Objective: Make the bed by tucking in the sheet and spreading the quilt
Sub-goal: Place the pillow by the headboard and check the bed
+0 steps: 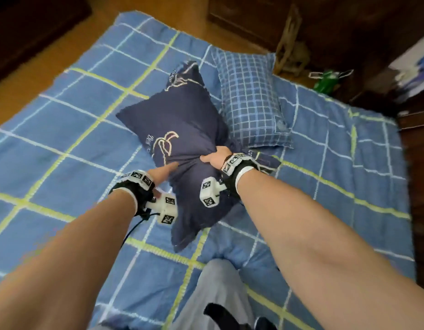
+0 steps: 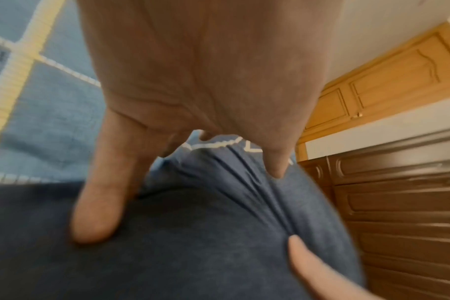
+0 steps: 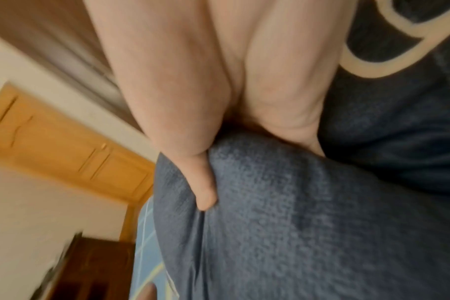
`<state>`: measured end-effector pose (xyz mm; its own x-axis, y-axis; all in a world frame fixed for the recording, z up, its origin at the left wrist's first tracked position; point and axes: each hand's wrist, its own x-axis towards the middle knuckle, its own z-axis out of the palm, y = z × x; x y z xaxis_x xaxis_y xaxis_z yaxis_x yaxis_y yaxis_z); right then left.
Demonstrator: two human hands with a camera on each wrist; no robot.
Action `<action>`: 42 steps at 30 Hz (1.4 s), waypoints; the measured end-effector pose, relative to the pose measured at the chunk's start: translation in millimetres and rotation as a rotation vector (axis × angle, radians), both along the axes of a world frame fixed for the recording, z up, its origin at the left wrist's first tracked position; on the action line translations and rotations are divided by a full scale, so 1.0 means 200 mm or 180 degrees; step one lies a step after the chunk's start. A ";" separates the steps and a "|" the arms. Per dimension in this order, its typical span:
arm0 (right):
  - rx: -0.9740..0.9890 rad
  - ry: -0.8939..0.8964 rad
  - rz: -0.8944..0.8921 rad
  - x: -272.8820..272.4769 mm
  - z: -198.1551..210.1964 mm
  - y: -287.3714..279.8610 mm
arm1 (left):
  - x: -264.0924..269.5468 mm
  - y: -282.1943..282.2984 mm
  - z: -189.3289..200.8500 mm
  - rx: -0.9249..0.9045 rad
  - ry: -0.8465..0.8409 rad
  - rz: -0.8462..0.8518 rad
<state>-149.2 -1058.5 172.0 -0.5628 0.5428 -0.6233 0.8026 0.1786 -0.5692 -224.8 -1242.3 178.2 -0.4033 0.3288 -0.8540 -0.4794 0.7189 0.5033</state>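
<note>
A dark navy pillow (image 1: 177,125) with a pale line drawing is held up over the blue plaid quilt (image 1: 63,144), which covers the bed. My right hand (image 1: 215,158) grips a bunched fold of the pillow's cover near its right edge; the right wrist view shows the thumb (image 3: 203,192) dug into the navy cloth (image 3: 295,223). My left hand (image 1: 163,172) lies against the pillow's near side with straight fingers. In the left wrist view one finger (image 2: 100,203) presses flat on the navy pillow (image 2: 193,253).
A blue checked pillow (image 1: 251,103) lies on the quilt just behind the navy one. Dark wooden drawers (image 1: 349,32) stand along the far right, with a green object (image 1: 325,79) on the floor. Wood floor (image 1: 39,75) borders the bed's left. My grey-trousered leg (image 1: 218,294) is on the quilt.
</note>
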 end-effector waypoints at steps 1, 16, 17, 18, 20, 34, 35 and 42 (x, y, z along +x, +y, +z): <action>-0.0068 0.0074 -0.0160 0.03 0.08 -0.10 | 0.01 -0.07 0.11 0.0176 -0.0106 -0.0015; -0.0198 0.0913 -0.2385 1.36 0.30 -0.97 | 0.95 -0.55 0.41 0.0468 -0.0947 -0.0497; -0.0178 0.0905 -0.2450 1.45 0.30 -0.97 | 1.03 -0.53 0.41 0.0551 -0.0875 -0.0461; -0.0160 0.0914 -0.2512 1.56 0.30 -0.97 | 1.12 -0.51 0.40 0.0547 -0.0852 -0.0427; -0.0076 0.0865 -0.2625 1.78 0.31 -0.95 | 1.32 -0.47 0.42 0.0555 -0.0862 -0.0570; 0.0220 0.0911 -0.3007 3.95 0.32 0.03 | 3.53 0.67 0.35 0.0617 -0.1174 -0.1069; 0.0322 0.0680 -0.3001 4.06 0.28 0.12 | 3.64 0.74 0.36 0.0580 -0.1120 -0.1207; -0.0003 -0.1195 -0.2503 4.53 0.05 0.40 | 3.95 1.03 0.19 -0.0072 -0.0019 -0.2348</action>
<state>756.8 -977.5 181.3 0.2179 0.6871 -0.6931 0.8275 -0.5066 -0.2420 565.7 -1036.4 215.4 -0.0794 0.4949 -0.8653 0.1300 0.8658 0.4833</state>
